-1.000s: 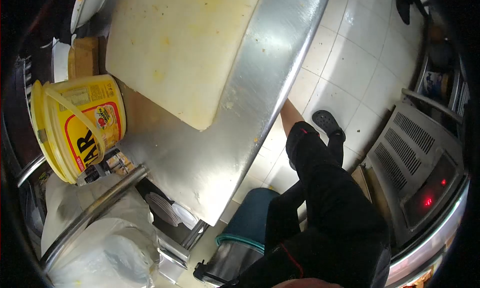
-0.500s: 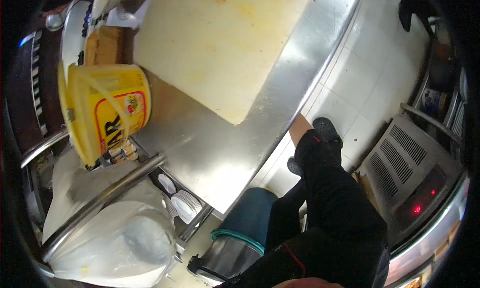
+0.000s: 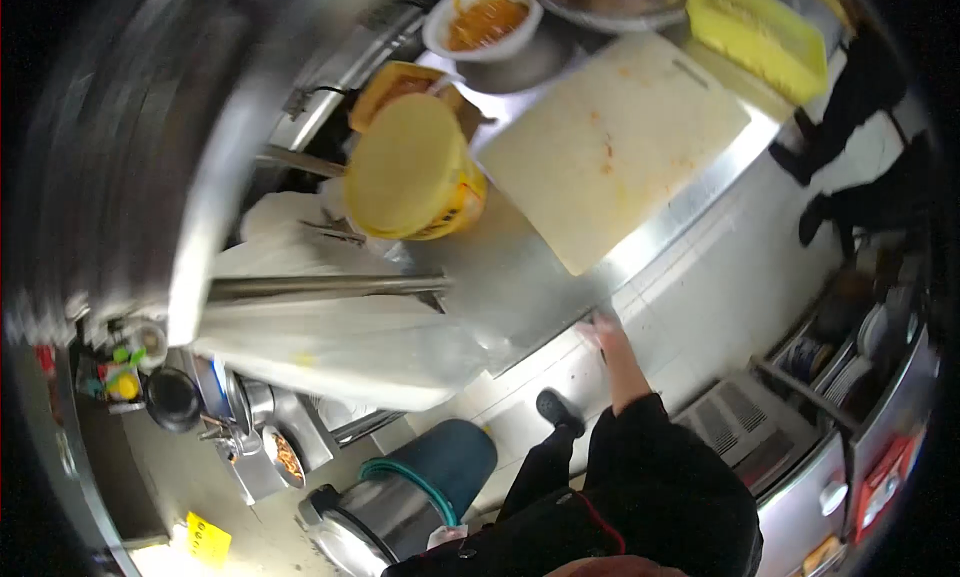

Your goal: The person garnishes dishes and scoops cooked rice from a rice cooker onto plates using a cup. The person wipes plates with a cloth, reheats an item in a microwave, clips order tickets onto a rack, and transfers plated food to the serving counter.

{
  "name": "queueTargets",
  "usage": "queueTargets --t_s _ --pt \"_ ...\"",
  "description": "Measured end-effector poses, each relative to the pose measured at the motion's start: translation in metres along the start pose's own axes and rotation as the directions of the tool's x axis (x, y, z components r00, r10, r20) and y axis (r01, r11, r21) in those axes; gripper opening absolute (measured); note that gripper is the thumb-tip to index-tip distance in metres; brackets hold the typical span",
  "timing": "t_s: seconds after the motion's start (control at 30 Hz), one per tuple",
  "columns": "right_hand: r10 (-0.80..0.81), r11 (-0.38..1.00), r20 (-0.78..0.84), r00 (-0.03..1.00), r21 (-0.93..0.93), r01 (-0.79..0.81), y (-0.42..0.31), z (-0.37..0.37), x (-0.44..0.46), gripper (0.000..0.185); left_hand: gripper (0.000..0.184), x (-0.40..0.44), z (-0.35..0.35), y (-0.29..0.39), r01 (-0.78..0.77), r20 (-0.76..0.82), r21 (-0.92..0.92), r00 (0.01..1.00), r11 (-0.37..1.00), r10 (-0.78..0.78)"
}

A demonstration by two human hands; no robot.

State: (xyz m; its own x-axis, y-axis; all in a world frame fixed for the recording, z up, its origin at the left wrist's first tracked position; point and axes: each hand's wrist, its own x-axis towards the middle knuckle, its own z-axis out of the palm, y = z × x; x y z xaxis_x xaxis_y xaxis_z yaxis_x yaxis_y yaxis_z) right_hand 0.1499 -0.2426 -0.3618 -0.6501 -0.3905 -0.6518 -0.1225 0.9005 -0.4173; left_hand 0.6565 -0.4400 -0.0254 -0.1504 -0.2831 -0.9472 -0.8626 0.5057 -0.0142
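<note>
My right hand (image 3: 604, 331) reaches down at the front edge of the steel table (image 3: 500, 289), below the near corner of the cutting board (image 3: 612, 162). Motion smears its fingers, and I cannot make out anything held. The black sleeve ends at the forearm. My left hand does not show. By the dark clothing at the bottom lies a small pale thing (image 3: 447, 536) I cannot make out. The board is off-white with orange stains. Left of it stands a yellow bucket (image 3: 408, 167) with its round top toward me.
A white bowl of orange food (image 3: 484, 22) and a yellow basket (image 3: 758, 39) sit at the back. Below the table stand a dark bin (image 3: 440, 459) and a steel-topped bin (image 3: 372, 522). A vented machine (image 3: 745, 427) is at right. Another person's legs (image 3: 840, 127) show top right.
The view has swung and pulled back, showing more table, the bowl and basket. The forearm, mostly hidden before, now shows with the right hand at the table edge. Yellow bucket appears turned.
</note>
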Motion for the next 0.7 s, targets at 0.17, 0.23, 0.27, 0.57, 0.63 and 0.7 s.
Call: queueTargets --t_s 0.17,0.23,0.27,0.57,0.63,0.7 --pt "-0.081 0.973 0.285 0.955 -0.184 0.138 0.046 -0.065 -0.095 0.05 0.024 0.007 0.037 0.008 -0.121 -0.106 -0.017 0.987 0.993 0.119" --pt "-0.03 0.95 0.295 0.955 0.304 -0.064 0.052 -0.079 -0.13 0.047 0.024 0.017 0.063 0.0 -0.224 -0.313 0.208 0.907 0.952 0.282" --pt "-0.042 0.838 0.306 0.951 0.53 -0.134 0.049 -0.081 -0.142 0.045 0.03 -0.019 0.065 0.022 -0.269 -0.683 0.282 0.617 0.921 0.39" --pt "-0.639 0.717 0.608 0.47 0.693 0.078 -0.143 -0.045 -0.217 0.028 0.071 -0.019 0.125 0.077 -0.505 -0.663 -0.482 0.744 -0.716 -0.079" --pt "-0.633 0.744 0.705 0.321 0.668 -0.002 -0.22 -0.017 -0.258 0.037 0.079 -0.08 0.089 0.09 -0.576 -0.695 -0.383 0.695 -0.723 -0.186" --pt "-0.631 0.758 0.744 0.219 0.652 -0.032 -0.28 0.019 -0.315 0.052 0.078 -0.109 0.067 0.093 -0.673 -0.633 -0.336 0.679 -0.659 -0.371"
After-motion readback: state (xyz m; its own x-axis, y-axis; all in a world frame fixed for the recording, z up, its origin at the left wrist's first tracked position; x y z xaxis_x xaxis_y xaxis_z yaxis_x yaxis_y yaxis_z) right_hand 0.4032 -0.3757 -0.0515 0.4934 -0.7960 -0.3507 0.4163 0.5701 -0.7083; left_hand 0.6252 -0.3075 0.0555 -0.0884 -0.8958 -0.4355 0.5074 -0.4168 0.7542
